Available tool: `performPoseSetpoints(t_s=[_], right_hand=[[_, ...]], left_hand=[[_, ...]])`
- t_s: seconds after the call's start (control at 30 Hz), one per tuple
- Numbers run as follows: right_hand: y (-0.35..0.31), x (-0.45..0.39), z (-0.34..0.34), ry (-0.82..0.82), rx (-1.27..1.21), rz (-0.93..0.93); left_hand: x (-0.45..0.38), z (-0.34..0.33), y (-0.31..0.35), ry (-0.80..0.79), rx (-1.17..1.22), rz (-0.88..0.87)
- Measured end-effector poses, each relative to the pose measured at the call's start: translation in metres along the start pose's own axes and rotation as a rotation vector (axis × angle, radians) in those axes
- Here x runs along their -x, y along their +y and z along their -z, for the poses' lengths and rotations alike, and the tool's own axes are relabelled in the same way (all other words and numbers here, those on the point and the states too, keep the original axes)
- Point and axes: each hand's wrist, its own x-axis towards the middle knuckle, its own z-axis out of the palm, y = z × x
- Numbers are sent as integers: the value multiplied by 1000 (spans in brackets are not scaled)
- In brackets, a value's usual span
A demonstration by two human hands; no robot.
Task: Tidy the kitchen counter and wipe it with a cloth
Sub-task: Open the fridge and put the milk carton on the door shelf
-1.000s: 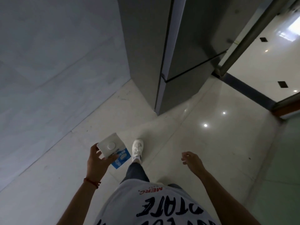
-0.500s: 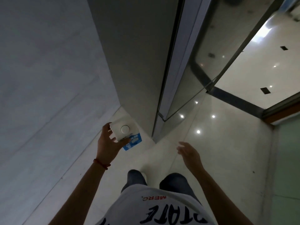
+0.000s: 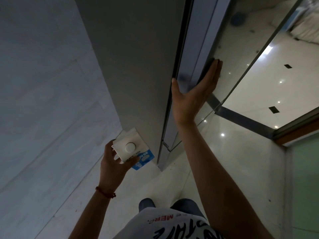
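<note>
Seen from above, a pale grey wall (image 3: pixel 43 83) fills the left of the view, meeting a light tiled floor (image 3: pixel 141 185) below. Low at centre-left, the person's left hand (image 3: pixel 114 166), a red string bracelet (image 3: pixel 105 193) at its wrist, grips a small carton (image 3: pixel 132 150) from below, fingers and thumb curled round its sides. The carton is white on top, with a round white screw cap set in its sloped face and a folded ridge along the upper edge; its lower side is blue with white lettering too small to read. It is held in the air just beside the bottom corner of a tall grey refrigerator (image 3: pixel 134 57). To the right, the right hand (image 3: pixel 193 95) reaches up to the refrigerator's door edge (image 3: pixel 195 54): the fingers lie straight and together against the glossy front face, the thumb spread wide to the other side of the edge, the palm open across it. At the bottom, a white shirt (image 3: pixel 172 226) with black lettering shows. Farther right, polished floor (image 3: pixel 241 152) reflects ceiling lights beside a dark threshold strip (image 3: pixel 245 120).
</note>
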Motion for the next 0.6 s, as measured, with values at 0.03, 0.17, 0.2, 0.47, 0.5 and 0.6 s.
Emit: performPoseSetpoints(t_s=[0.03,0.17,0.2,0.47,0.5,0.6], right_hand=[[0,-1,-3,23,16,6],[6,-3,-9,59,70,17],[8,-3,-8,65,83,25],[3,-9,-9,135,191,108],[3,-9,-10,135,193,111],[3,-9,-9,135,204,106]], left_hand=[[0,0,2,3,5,0],[-1,0,5,4,20,-16],[-1,1,4,3,24,-15],[9,7,4,9,46,-46],[11,9,7,7,50,-49],[16,15,11,26,45,-26]])
